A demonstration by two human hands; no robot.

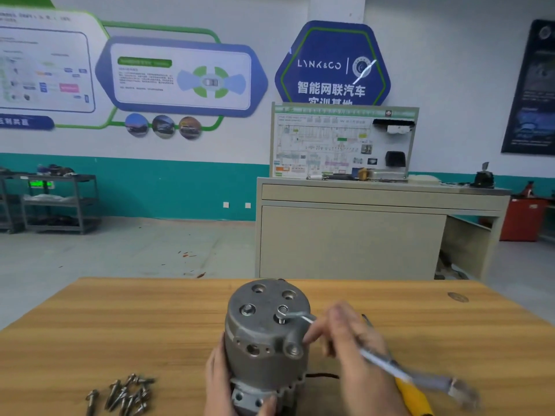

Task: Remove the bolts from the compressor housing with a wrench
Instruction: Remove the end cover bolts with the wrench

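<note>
A: Where does the job stand?

B: The compressor housing [267, 331] sits upright on the wooden table [120, 331], at its near edge. The left hand [219, 376] wraps around the housing's lower body to steady it. The right hand [351, 337], just right of the housing, has its fingers curled around the wrench [300, 318].

A: And the wrench head?

B: Its ring end is seated on a bolt [282, 310] on the housing's top face. The handle is motion-blurred, so I judge it is mid-turn.

A: How much is done?

B: A pile of loose bolts [126, 391] lies on the table left of the housing, roughly 8, though I cannot count them exactly. On the top face, 2 holes at the far side look empty.

A: What's left?

B: At least 2: the one under the wrench and another bolt head [247, 309] to its left. The housing's far side is hidden.
</note>
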